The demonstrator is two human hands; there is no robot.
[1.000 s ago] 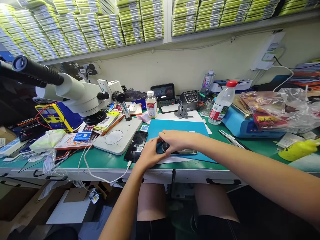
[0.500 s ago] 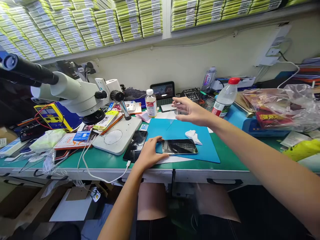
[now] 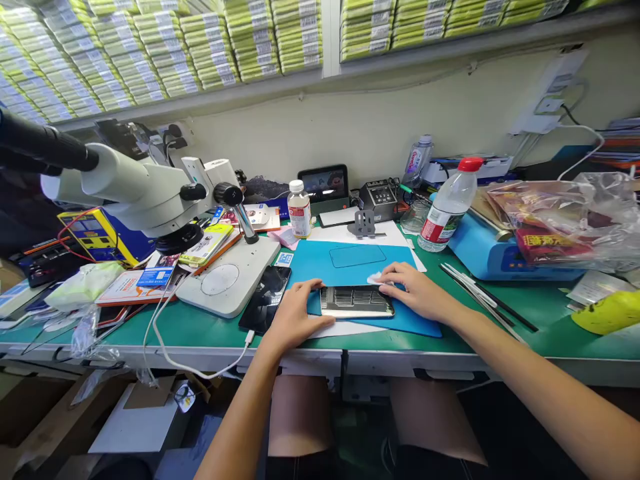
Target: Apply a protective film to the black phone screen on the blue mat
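A phone point(image 3: 356, 301) lies lengthwise, its glass reflecting light, at the near edge of the blue mat point(image 3: 357, 257). My left hand point(image 3: 295, 319) holds the phone's left end, with the thumb along its near edge and the fingers curled over the far corner. My right hand point(image 3: 419, 292) rests just past the phone's right end. Its fingers stretch flat toward the left, and the fingertips lie on a small crumpled white wipe point(image 3: 374, 279) beside the phone's far edge.
A second dark phone point(image 3: 265, 299) on a white cable lies left of my left hand, against the microscope point(image 3: 150, 193) base. Behind the mat are a small white-capped bottle point(image 3: 300, 210), a metal holder point(image 3: 365, 223), a water bottle point(image 3: 447, 203), and tweezers point(image 3: 475, 293) to the right.
My right hand lifted off the phone, reached toward the back of the bench, then came back down onto the white wipe. My left hand stayed at the phone's left end.
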